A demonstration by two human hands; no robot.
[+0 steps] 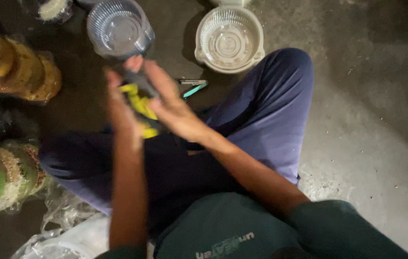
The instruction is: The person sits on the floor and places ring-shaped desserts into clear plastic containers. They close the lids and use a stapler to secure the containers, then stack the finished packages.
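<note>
Sitting cross-legged on a grey concrete floor (367,144), the person fills most of the view, with dark blue trousers (266,120) spread under and to the right of both hands and a dark green shirt (232,230) nearest the camera.

Left of the hands lies a row of clear-wrapped food packs (17,67), yellow and orange inside, and below them, well to the left of the forearm, another wrapped pack with green and pale filling (2,177). Crumpled clear plastic (69,225) sits beside the left elbow.

Beyond the right hand, well apart from it, an open white ribbed container (229,41) rests on the floor. Just above the fingertips of both hands is a clear plastic container (120,29), seemingly touching them (motion blur makes the contact hard to judge).

The left hand (120,112) and right hand (170,103) face each other palm to palm with a yellow and dark object (139,103) pressed between them. The fingers of both are stretched fairly straight rather than curled, so the object is sandwiched by the palms; what it is cannot be told through the blur.

Just to the right of the right hand, on the floor by the knee, lies a small teal-handled tool (194,88).
</note>
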